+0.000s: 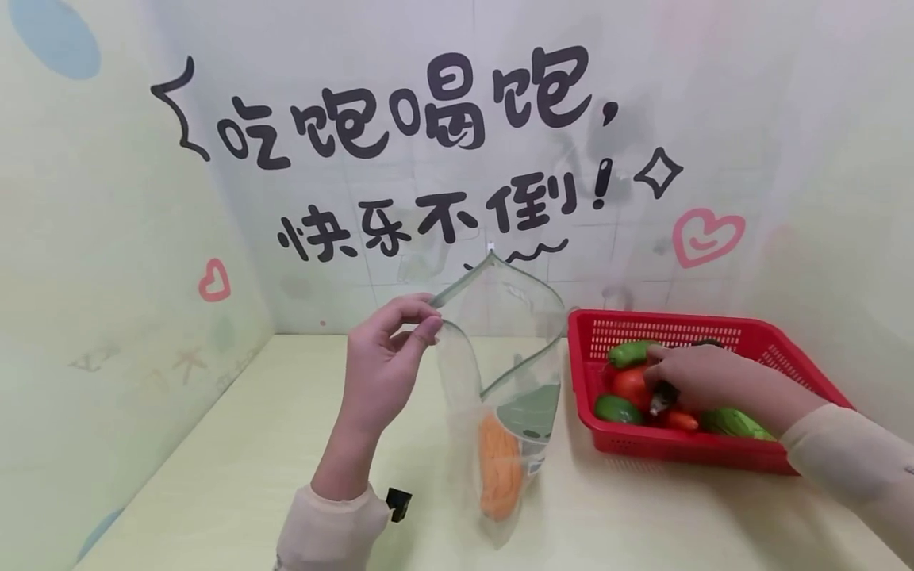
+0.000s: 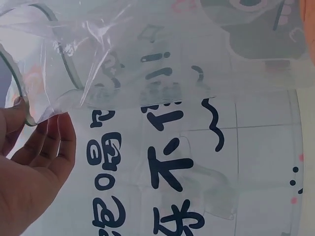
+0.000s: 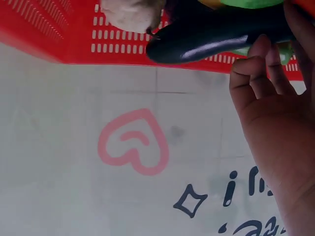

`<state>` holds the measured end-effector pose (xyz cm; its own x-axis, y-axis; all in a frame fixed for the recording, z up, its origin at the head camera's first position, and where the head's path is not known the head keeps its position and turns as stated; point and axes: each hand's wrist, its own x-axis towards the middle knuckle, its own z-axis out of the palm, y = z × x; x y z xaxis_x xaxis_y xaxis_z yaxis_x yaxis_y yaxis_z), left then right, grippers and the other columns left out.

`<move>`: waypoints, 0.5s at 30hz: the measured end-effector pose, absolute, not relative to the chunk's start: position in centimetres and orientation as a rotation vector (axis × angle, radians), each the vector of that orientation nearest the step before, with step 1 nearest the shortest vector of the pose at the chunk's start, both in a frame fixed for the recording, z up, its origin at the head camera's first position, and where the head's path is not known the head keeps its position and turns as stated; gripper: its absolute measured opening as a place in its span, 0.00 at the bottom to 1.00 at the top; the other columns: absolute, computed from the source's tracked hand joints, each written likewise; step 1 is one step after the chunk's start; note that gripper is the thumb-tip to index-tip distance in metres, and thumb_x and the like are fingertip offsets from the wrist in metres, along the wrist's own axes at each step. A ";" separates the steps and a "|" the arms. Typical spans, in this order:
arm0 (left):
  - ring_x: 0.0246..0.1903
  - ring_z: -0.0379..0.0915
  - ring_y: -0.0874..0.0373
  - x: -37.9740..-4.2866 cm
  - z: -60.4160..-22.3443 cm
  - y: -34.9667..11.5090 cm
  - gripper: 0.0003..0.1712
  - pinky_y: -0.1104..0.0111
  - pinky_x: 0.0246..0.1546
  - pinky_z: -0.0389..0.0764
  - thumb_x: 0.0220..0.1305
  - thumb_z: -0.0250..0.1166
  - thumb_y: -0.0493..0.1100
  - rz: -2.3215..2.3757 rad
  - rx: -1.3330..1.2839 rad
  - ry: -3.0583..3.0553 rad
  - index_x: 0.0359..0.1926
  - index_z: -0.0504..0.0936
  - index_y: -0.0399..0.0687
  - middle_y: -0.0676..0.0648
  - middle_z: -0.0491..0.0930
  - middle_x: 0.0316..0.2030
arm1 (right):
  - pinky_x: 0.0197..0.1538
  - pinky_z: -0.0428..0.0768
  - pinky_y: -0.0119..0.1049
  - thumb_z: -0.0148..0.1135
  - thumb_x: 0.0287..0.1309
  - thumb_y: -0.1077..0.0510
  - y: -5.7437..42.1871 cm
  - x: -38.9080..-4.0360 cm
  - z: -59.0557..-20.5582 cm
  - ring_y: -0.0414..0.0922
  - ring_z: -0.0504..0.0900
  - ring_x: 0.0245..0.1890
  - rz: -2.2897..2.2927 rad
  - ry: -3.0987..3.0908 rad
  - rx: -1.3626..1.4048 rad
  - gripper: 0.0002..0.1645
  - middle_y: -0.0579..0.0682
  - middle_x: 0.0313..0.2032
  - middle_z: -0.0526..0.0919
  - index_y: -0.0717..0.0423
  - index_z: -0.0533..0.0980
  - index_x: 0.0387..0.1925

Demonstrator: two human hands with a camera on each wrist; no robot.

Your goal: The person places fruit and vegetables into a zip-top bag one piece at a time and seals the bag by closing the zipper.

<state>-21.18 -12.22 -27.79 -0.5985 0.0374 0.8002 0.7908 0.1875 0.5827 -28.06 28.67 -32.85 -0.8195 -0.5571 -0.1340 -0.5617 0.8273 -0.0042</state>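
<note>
In the head view my left hand [image 1: 385, 361] pinches the green-edged rim of a clear plastic bag [image 1: 528, 408] between thumb and fingers. The bag's mouth gapes, and its far corner points up toward the wall. An orange, ridged vegetable [image 1: 500, 468] sits low inside it. To the right, my right hand [image 1: 703, 377] reaches into a red basket [image 1: 685, 446] of vegetables. Seen from the right wrist, its fingers curl round a long, dark, glossy eggplant [image 3: 206, 42], which lies along the basket's far side.
Around the right hand the basket holds a tomato [image 1: 628, 386], a green pepper [image 1: 617, 410], an orange carrot-like tip [image 1: 681, 420] and a light green vegetable [image 1: 735, 423]. A pale, rounded vegetable [image 3: 133, 14] shows beside the eggplant. Behind the pale table [image 1: 236, 476] stands a lettered wall [image 1: 314, 293].
</note>
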 end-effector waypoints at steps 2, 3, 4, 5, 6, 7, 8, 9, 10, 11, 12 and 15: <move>0.35 0.77 0.54 -21.3 -27.8 -12.1 0.03 0.68 0.31 0.84 0.61 0.66 0.34 -1.451 -0.793 -1.795 0.35 0.81 0.37 0.45 0.81 0.42 | 0.36 0.85 0.45 0.82 0.30 0.49 28.9 -28.2 -32.7 0.47 0.74 0.42 0.120 2.914 -0.936 0.35 0.46 0.44 0.76 0.42 0.81 0.48; 0.37 0.77 0.54 -21.3 -27.6 -12.0 0.03 0.67 0.31 0.84 0.61 0.66 0.34 -1.441 -0.798 -1.789 0.35 0.81 0.37 0.46 0.82 0.42 | 0.35 0.85 0.45 0.82 0.29 0.48 29.0 -28.2 -32.4 0.46 0.74 0.41 0.138 2.930 -0.953 0.35 0.43 0.42 0.75 0.43 0.80 0.47; 0.37 0.77 0.53 -21.2 -27.5 -12.0 0.03 0.68 0.30 0.83 0.61 0.66 0.34 -1.435 -0.802 -1.784 0.35 0.81 0.37 0.45 0.82 0.42 | 0.35 0.85 0.45 0.81 0.30 0.47 29.0 -28.3 -31.9 0.45 0.74 0.40 0.159 2.945 -0.968 0.34 0.42 0.39 0.75 0.43 0.80 0.46; 0.38 0.77 0.53 -21.2 -27.4 -11.9 0.03 0.68 0.30 0.83 0.61 0.66 0.34 -1.431 -0.809 -1.781 0.35 0.81 0.37 0.45 0.82 0.42 | 0.35 0.85 0.44 0.81 0.32 0.47 29.0 -28.2 -31.5 0.44 0.75 0.38 0.174 2.963 -0.976 0.32 0.41 0.38 0.75 0.44 0.79 0.45; 0.39 0.77 0.54 -21.2 -27.3 -11.9 0.03 0.68 0.30 0.83 0.61 0.66 0.34 -1.428 -0.810 -1.780 0.35 0.81 0.36 0.44 0.82 0.42 | 0.35 0.85 0.44 0.80 0.33 0.46 28.9 -28.2 -30.9 0.43 0.75 0.38 0.169 2.979 -0.968 0.31 0.41 0.37 0.76 0.44 0.78 0.43; 0.42 0.77 0.54 -21.3 -27.3 -11.9 0.03 0.69 0.29 0.83 0.61 0.66 0.34 -1.422 -0.807 -1.784 0.35 0.81 0.36 0.44 0.82 0.42 | 0.35 0.85 0.42 0.79 0.36 0.45 28.8 -28.1 -30.2 0.42 0.75 0.36 0.177 2.990 -0.967 0.28 0.41 0.36 0.76 0.44 0.77 0.42; 0.43 0.77 0.54 -21.3 -27.2 -11.9 0.04 0.69 0.29 0.83 0.61 0.66 0.33 -1.419 -0.803 -1.789 0.35 0.81 0.34 0.42 0.82 0.42 | 0.35 0.84 0.41 0.78 0.37 0.45 28.6 -28.1 -29.6 0.41 0.75 0.35 0.165 2.998 -0.963 0.26 0.40 0.35 0.76 0.43 0.76 0.40; 0.43 0.77 0.54 -21.2 -27.1 -12.0 0.04 0.70 0.29 0.83 0.61 0.66 0.32 -1.417 -0.795 -1.796 0.35 0.81 0.34 0.41 0.82 0.42 | 0.34 0.84 0.39 0.77 0.39 0.45 28.5 -28.1 -28.9 0.40 0.74 0.33 0.152 3.009 -0.957 0.24 0.40 0.32 0.75 0.43 0.74 0.38; 0.43 0.77 0.55 -21.0 -26.9 -11.9 0.03 0.70 0.29 0.83 0.60 0.65 0.31 -1.416 -0.788 -1.804 0.34 0.81 0.33 0.40 0.82 0.41 | 0.34 0.84 0.39 0.76 0.42 0.45 28.4 -28.0 -28.3 0.39 0.74 0.31 0.128 3.016 -0.941 0.23 0.39 0.31 0.75 0.44 0.74 0.37; 0.42 0.77 0.55 -20.7 -26.6 -11.9 0.03 0.69 0.29 0.83 0.60 0.65 0.30 -1.413 -0.781 -1.813 0.34 0.80 0.32 0.39 0.81 0.41 | 0.34 0.83 0.38 0.75 0.44 0.46 28.3 -27.9 -27.7 0.39 0.74 0.29 0.108 3.029 -0.930 0.21 0.40 0.29 0.75 0.45 0.74 0.36; 0.42 0.77 0.56 -20.5 -26.4 -11.8 0.03 0.69 0.29 0.83 0.60 0.65 0.30 -1.409 -0.776 -1.822 0.34 0.80 0.31 0.37 0.81 0.41 | 0.33 0.83 0.38 0.74 0.46 0.46 28.2 -27.8 -27.2 0.38 0.74 0.28 0.086 3.043 -0.919 0.20 0.39 0.28 0.75 0.46 0.74 0.36; 0.39 0.78 0.57 -19.5 -25.6 -11.5 0.03 0.68 0.29 0.84 0.59 0.65 0.28 -1.395 -0.775 -1.852 0.33 0.79 0.28 0.35 0.81 0.41 | 0.32 0.83 0.37 0.74 0.48 0.46 27.9 -27.1 -25.7 0.38 0.75 0.25 -0.025 3.090 -0.872 0.19 0.39 0.26 0.77 0.49 0.75 0.37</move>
<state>-19.48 -11.50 -25.58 -0.5895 0.0581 0.8057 0.7904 0.2472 0.5605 -27.14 27.92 -25.69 -0.8502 -0.5217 0.0703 -0.5227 0.8525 0.0040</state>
